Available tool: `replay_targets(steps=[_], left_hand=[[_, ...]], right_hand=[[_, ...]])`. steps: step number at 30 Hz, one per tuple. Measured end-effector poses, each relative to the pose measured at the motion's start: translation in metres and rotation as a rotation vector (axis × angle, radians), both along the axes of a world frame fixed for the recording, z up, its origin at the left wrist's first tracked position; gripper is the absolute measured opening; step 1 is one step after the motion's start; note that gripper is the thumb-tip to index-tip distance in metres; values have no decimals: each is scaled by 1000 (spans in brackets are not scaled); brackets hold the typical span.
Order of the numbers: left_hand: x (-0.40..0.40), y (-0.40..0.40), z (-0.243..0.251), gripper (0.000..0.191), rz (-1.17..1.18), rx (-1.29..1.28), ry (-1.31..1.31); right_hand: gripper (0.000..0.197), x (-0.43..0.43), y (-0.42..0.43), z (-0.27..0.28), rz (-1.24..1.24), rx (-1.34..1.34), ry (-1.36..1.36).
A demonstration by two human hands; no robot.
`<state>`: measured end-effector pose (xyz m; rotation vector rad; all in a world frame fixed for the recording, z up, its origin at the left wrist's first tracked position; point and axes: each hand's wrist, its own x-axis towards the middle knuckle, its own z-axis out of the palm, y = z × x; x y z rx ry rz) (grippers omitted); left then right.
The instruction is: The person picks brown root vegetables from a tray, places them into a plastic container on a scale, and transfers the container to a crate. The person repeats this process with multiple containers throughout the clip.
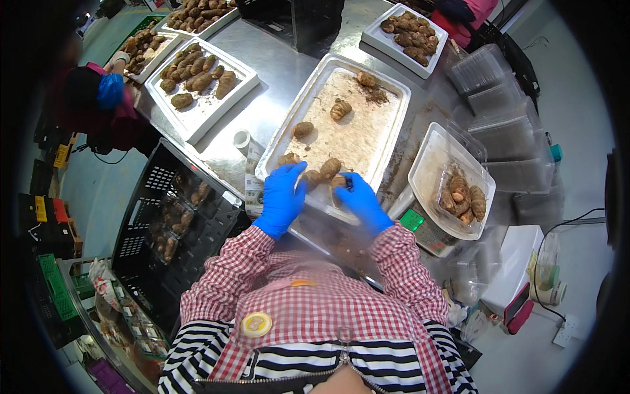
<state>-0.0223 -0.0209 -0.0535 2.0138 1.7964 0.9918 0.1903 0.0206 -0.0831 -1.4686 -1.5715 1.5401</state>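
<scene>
Both my hands wear blue gloves at the near end of a shallow white tray (395,135). My left hand (283,197) rests its fingertips by a small taro corm (288,159) and another corm (310,180). My right hand (362,199) has its fingers on a taro corm (338,182) at the near rim; whether it grips the corm is hard to tell. Between the hands lies one more corm (330,168). Farther up the tray are several single corms, with loose soil at the far end. To the right, an open clear plastic clamshell (462,197) holding corms sits on a digital scale (425,231).
Left stands a black crate (147,216) with filled clear packs. A roll of labels (242,139) lies beside the tray. White trays of corms (202,115) (368,37) stand farther off. Stacked clear containers (507,113) are at right. A co-worker (106,98) is at the upper left.
</scene>
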Motion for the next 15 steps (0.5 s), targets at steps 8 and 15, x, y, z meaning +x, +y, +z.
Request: replay_targets(steps=[8, 15], left_hand=[[41, -30, 20, 60, -375, -495, -535], [68, -34, 37, 62, -490, -718, -595]], right_hand=[[41, 26, -42, 47, -240, -195, 480], [39, 38, -81, 66, -501, -259, 290]])
